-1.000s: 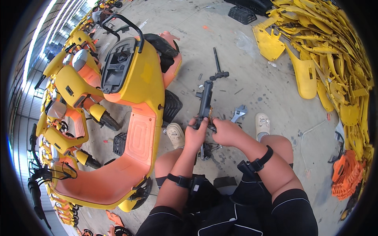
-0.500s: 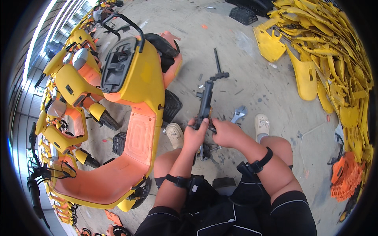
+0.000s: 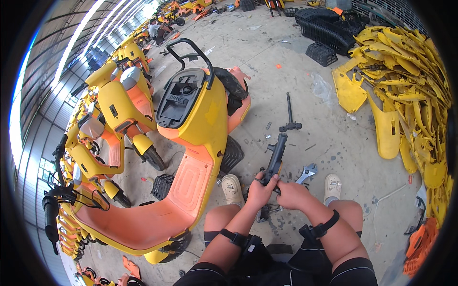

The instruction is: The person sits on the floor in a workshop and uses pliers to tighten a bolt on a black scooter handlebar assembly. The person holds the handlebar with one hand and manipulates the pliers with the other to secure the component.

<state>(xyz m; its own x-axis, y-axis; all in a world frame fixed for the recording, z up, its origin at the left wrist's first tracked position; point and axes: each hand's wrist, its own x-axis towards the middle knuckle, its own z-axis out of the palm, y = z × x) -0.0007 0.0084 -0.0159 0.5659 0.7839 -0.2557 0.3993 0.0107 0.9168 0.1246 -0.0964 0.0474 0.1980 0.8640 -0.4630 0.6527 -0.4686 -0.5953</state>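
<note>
In front of my legs, my left hand point(image 3: 261, 193) is closed around the lower part of a black tubular part point(image 3: 276, 155), which points up and away from me. My right hand point(image 3: 292, 195) is curled closed against the lower end of the same part; what exactly its fingers grip is hidden. Just beyond my right hand lies a silver adjustable wrench point(image 3: 307, 173) on the floor. Farther off is a black T-shaped rod point(image 3: 289, 114). Dark metal pieces lie partly hidden beneath my hands.
A yellow and orange scooter body point(image 3: 195, 138) stands close on my left, with more scooters point(image 3: 112, 112) behind it. Yellow panels point(image 3: 408, 95) are heaped on the right, near orange pieces point(image 3: 420, 248). Black crates point(image 3: 322, 53) sit at the back; a person point(image 3: 155, 31) is far away.
The view has tilted up and turned left, so the scene sits lower and farther right. Both hands keep their place on the black tubular part, with little visible movement.
</note>
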